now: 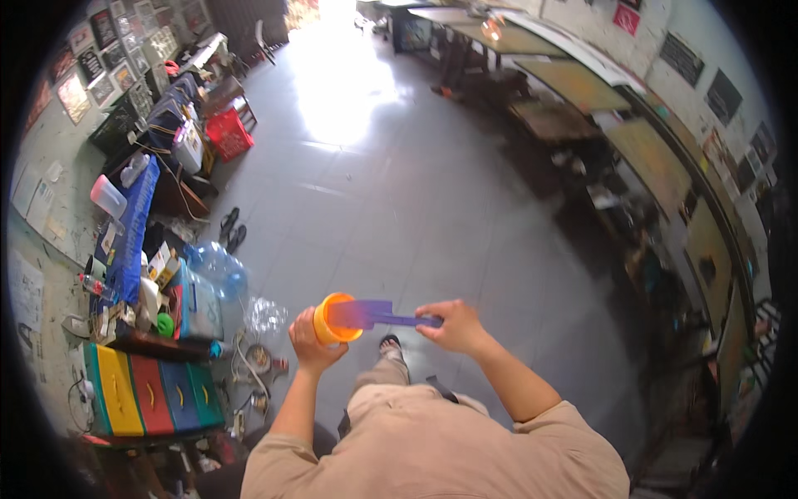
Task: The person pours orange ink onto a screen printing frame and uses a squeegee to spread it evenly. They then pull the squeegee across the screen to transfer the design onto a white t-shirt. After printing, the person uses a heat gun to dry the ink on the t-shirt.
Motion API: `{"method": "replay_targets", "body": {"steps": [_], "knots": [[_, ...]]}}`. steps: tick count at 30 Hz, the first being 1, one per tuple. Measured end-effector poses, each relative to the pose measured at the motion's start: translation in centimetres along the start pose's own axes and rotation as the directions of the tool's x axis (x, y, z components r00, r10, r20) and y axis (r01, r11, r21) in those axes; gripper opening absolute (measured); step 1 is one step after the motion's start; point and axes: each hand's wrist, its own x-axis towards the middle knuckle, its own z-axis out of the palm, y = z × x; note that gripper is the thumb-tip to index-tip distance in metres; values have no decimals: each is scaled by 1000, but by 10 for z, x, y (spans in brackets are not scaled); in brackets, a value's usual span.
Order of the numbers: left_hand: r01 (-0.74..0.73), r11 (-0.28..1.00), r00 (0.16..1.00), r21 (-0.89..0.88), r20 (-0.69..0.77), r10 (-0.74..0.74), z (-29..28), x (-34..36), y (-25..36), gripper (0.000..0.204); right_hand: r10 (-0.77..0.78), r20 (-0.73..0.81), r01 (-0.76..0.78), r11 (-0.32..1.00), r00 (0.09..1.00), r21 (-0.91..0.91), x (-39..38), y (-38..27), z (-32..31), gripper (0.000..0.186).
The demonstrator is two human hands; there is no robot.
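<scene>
Held out in front of my body is an orange plastic cup, tilted, with my left hand closed round its side. My right hand grips the end of a handle on a purple flat plastic tool. The tool lies horizontally, its wide end at the cup's mouth; whether it touches the inside I cannot tell.
Along the left stand a multicoloured drawer unit, a water jug, a red crate and cluttered shelves. Cables and small items lie near the drawers on the grey floor. A long row of angled boards lines the right wall.
</scene>
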Motion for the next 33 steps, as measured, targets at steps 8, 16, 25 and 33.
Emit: {"method": "replay_targets", "body": {"steps": [8,16,25,33], "knots": [[61,998,982,-15,-180,-63,132,258,-126,86,-19,65,30,986,998,-161,338,6,-47,29],[-22,991,995,-132,-103,8,278,534,-186,82,136,-66,-142,986,988,-88,583,21,-141,27],[-36,994,995,-105,-93,26,414,836,-267,80,-90,-130,61,976,987,-210,920,55,-243,15],[-52,997,995,-54,-87,47,508,1061,-372,82,-524,175,494,567,834,-659,1233,30,-291,8]]}}
